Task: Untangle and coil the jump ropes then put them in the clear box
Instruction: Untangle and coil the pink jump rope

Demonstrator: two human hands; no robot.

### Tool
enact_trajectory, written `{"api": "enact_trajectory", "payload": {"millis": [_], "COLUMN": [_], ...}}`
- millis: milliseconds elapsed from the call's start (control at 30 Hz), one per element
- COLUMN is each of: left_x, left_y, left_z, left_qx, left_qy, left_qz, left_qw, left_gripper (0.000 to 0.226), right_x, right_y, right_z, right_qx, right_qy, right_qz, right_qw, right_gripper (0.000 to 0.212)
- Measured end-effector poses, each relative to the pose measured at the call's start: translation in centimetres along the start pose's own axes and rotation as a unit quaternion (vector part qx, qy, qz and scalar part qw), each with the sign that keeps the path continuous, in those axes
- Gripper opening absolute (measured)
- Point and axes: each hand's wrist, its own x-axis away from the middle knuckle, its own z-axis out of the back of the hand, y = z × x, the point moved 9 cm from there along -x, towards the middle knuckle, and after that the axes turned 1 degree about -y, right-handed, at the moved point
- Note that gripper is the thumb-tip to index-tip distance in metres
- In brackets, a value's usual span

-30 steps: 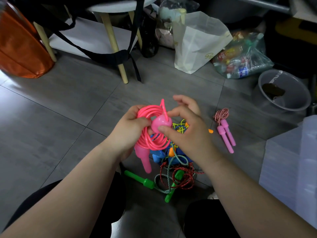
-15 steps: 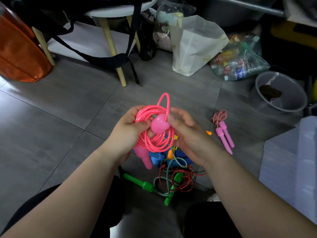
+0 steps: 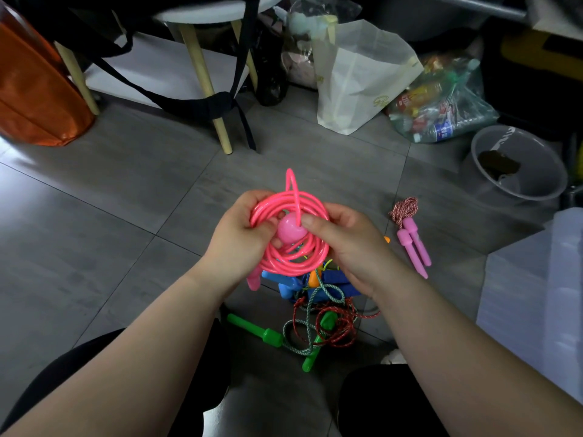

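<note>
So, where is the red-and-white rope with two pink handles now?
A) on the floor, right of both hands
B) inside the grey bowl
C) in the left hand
A: the red-and-white rope lies on the floor tiles, clear of the right hand.

Overall light: dim indoor light, colours muted and slightly grainy.
Brightest part: the grey floor (image 3: 94, 247) far left of the fingers (image 3: 318, 223), with a pale sheen beside the orange bag (image 3: 38, 89).
Darkest part: up and right of the fingers, almost black.
Shadows: soft (no hard edges), under the forearms (image 3: 142, 357) below the fingers.
Glare: small highlights on the pink rope (image 3: 293, 267) between the fingers.
Edges: tile lines bend; the orange bag is smeared.
</note>
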Motion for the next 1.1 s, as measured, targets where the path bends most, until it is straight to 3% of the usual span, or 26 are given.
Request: {"api": "enact_trajectory", "payload": {"millis": [167, 367, 400, 500, 567, 767, 900, 1100], "left_x": [0.0, -0.1, -0.1, 0.0, 0.1, 0.4, 0.4, 0.1], "left_y": [0.0, 0.2, 0.1, 0.2, 0.4, 0.3, 0.2, -0.2], "left_z": [0.1, 0.0, 0.0, 0.0, 0.1, 0.1, 0.1, -0.1], "left_qx": [-0.007, -0.010, -0.006, 0.026, 0.031, 0.051, 0.032, 0.011], "left_qy": [-0.002, -0.012, -0.015, -0.020, -0.018, -0.018, -0.008, -0.011], "left_qz": [-0.006, -0.030, -0.026, -0.018, -0.023, 0.000, 0.009, -0.006], "left_qw": [1.000, 0.999, 1.000, 0.999, 0.999, 0.999, 0.999, 1.000], "left_gripper": [0.031, 0.032, 0.032, 0.029, 0.029, 0.022, 0.025, 0.027], "right_x": [0.0, -0.2, -0.3, -0.1, 0.3, -0.1, -0.4, -0.3], "right_y": [0.6, 0.4, 0.8, 1.6, 1.4, 1.0, 2.2, 3.2], "right_z": [-0.2, 1.1, 0.9, -1.0, -2.1, -1.4, -0.3, -0.3], "right_qx": [0.021, 0.020, -0.003, -0.094, -0.095, -0.099, -0.050, -0.083], "right_qy": [-0.015, 0.037, 0.026, -0.076, -0.122, -0.067, 0.003, -0.016], "right_qz": [-0.015, 0.004, -0.005, -0.042, -0.033, -0.005, -0.060, -0.110], "right_qw": [1.000, 0.999, 1.000, 0.992, 0.987, 0.993, 0.997, 0.990], "right_gripper": [0.009, 0.013, 0.009, 0.028, 0.022, 0.015, 0.060, 0.036]}}
